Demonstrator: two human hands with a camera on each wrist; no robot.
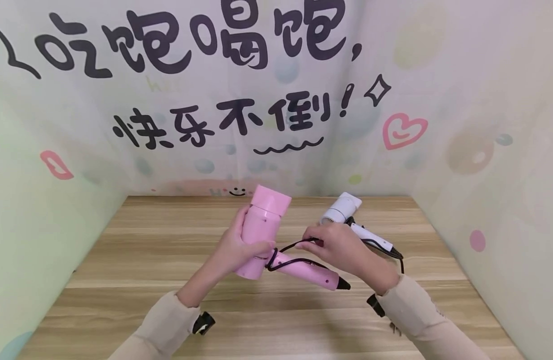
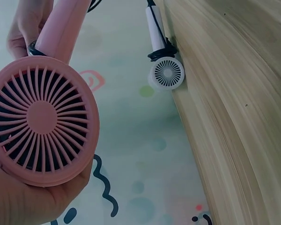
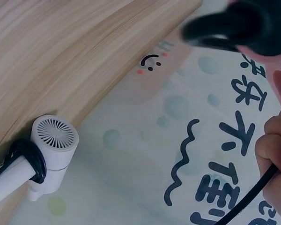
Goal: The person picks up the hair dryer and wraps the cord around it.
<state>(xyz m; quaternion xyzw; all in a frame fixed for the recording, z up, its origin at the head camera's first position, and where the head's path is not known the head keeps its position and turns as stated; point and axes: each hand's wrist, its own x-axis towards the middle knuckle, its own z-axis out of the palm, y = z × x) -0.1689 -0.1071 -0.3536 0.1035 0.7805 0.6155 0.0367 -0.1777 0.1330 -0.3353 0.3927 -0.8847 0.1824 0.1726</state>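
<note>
My left hand (image 1: 235, 248) grips the barrel of a pink hair dryer (image 1: 262, 225), its nozzle pointing up and away. The dryer's round slotted intake grille (image 2: 42, 117) fills the near left of the left wrist view. Its handle (image 1: 309, 273) slants down to the right. A black cord (image 1: 286, 263) loops round the handle close to the barrel. My right hand (image 1: 337, 246) pinches a length of that cord between thumb and fingers, just above the handle. In the right wrist view the cord (image 3: 248, 199) runs down from the curled fingers.
A white hair dryer (image 1: 339, 211) lies at the back right of the wooden table (image 1: 168, 280), behind my right hand, with a black cord wound round its handle. A printed cloth backdrop (image 1: 258, 165) stands along the table's back edge, and pale walls (image 1: 488, 150) flank it.
</note>
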